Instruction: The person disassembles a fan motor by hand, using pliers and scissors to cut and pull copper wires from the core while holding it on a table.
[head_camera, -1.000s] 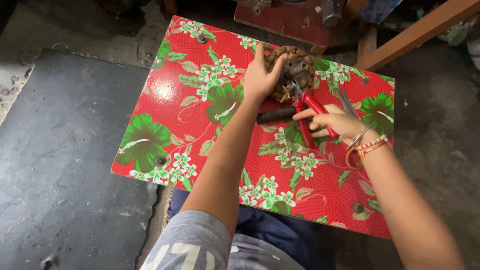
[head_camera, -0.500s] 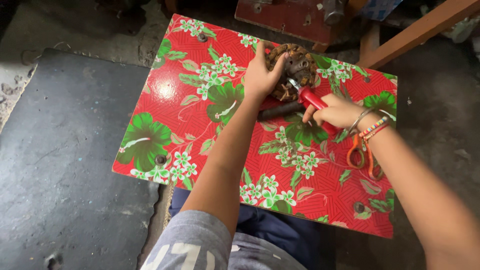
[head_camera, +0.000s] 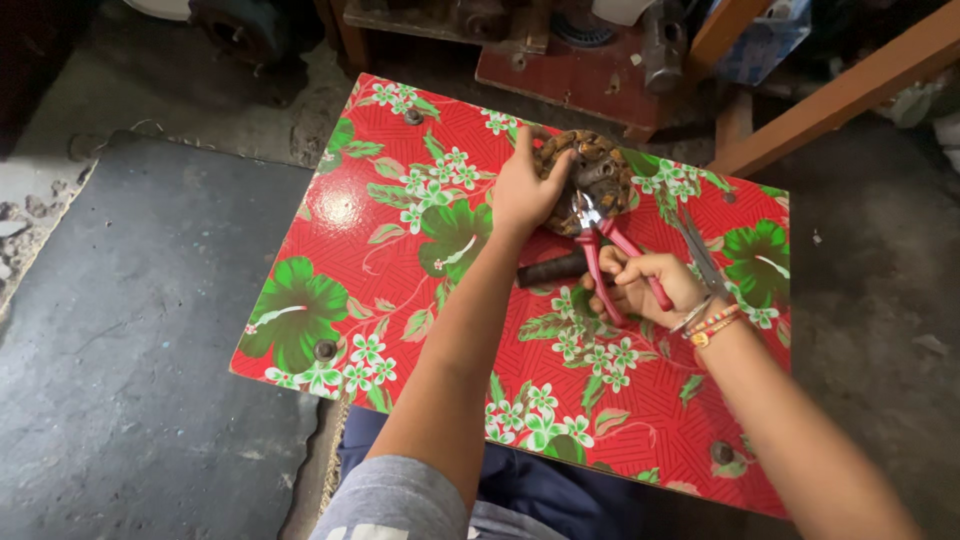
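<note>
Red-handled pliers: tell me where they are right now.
In the head view, the red-handled pliers are right of centre on the floral table, gripped by the right hand, their nose on the rusty round part under the left hand.

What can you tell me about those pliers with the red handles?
The red-handled metal pliers have two long red grips and short grey steel jaws. They lie slanted over the red flowered table top, jaws pointing up and away. The right hand wraps around the grips. The jaw tips reach into the round rusty-brown metal part, which the left hand holds down. A dark cylinder lies just beside the grips.
</note>
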